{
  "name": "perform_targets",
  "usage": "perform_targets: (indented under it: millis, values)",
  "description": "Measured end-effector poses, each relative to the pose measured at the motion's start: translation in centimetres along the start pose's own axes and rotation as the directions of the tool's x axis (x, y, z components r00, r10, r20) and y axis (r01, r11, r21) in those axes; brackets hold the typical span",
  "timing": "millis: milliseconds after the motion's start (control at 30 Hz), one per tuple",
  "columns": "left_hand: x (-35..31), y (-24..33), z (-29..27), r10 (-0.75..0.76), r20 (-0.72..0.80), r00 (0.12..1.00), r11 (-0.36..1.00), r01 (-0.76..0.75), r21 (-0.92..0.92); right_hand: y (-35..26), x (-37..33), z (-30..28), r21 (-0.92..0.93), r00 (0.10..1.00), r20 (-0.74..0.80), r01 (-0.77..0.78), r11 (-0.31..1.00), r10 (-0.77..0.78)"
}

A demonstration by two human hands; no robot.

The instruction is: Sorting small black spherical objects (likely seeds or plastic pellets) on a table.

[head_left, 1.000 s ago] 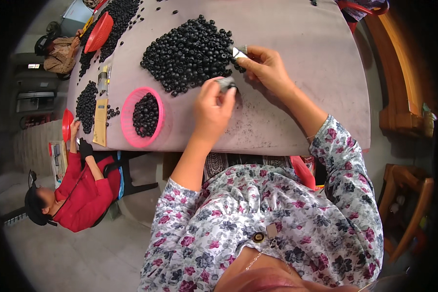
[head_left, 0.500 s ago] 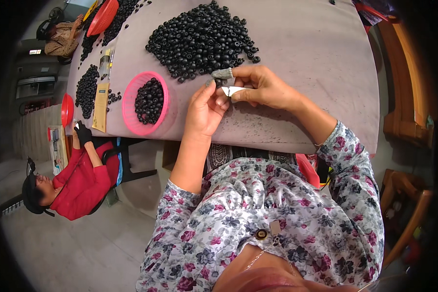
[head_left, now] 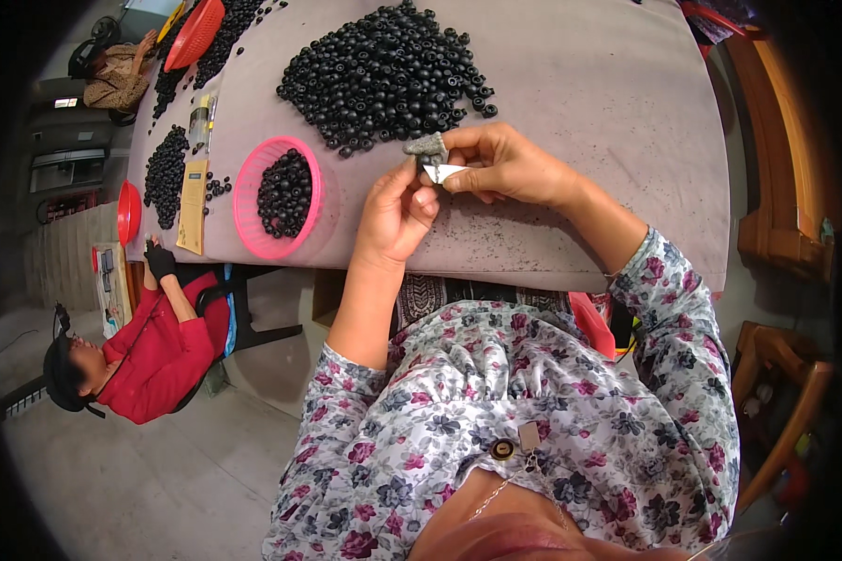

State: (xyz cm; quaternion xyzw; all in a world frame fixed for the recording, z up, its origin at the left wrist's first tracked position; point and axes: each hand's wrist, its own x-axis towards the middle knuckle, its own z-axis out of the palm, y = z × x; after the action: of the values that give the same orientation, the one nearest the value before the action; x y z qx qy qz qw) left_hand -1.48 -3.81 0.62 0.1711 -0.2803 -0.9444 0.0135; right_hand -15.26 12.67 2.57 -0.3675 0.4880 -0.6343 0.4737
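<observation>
My left hand (head_left: 395, 213) is closed, thumb and fingers pinching a small round black part (head_left: 425, 161) that is mostly hidden by the fingertips. Against it works my right hand (head_left: 510, 170), with a grey cover on its index fingertip. The right thumb and fingers grip a flat white piece (head_left: 443, 173) with a dark edge, perhaps a wrapped blade; its kind is unclear. Just beyond both hands lies a large pile of round black parts with holes (head_left: 384, 79). Left of my left hand stands a pink basket (head_left: 244, 201) partly filled with the same black parts.
Dark crumbs are scattered over the cloth-covered table (head_left: 608, 122) beside my right hand. Farther left are a tan packet (head_left: 193, 206), a smaller black pile (head_left: 167, 176) and red baskets (head_left: 195, 35). A co-worker in red (head_left: 173, 351) sits at the left edge; another person is beyond.
My right index finger has bent down around the black part, and my left fingers have curled in closer. The co-worker's hands at the left have shifted slightly.
</observation>
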Motion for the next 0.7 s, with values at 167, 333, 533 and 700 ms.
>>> perform_targets:
  millis: [167,333,533,700]
  values:
    - [-0.1,0.1,0.4,-0.026,-0.076,0.997,1.000,0.025,-0.019,-0.4,-0.1,0.3,-0.038,0.999,-0.046,0.022,0.999,-0.023]
    - [0.0,0.4,0.0,-0.069,0.041,0.997,0.997,0.071,-0.030,-0.5,-0.2,0.0,-0.008,1.000,-0.004,-0.012,1.000,0.012]
    - [0.0,0.3,-0.7,-0.067,0.154,0.986,0.998,0.065,0.022,-0.5,-0.3,0.0,0.032,0.999,0.026,-0.021,0.999,0.021]
    - [-0.1,0.2,-0.7,-0.046,0.171,0.984,0.999,0.045,0.008,-0.7,-0.3,-0.1,0.061,0.997,0.059,-0.045,0.997,0.042]
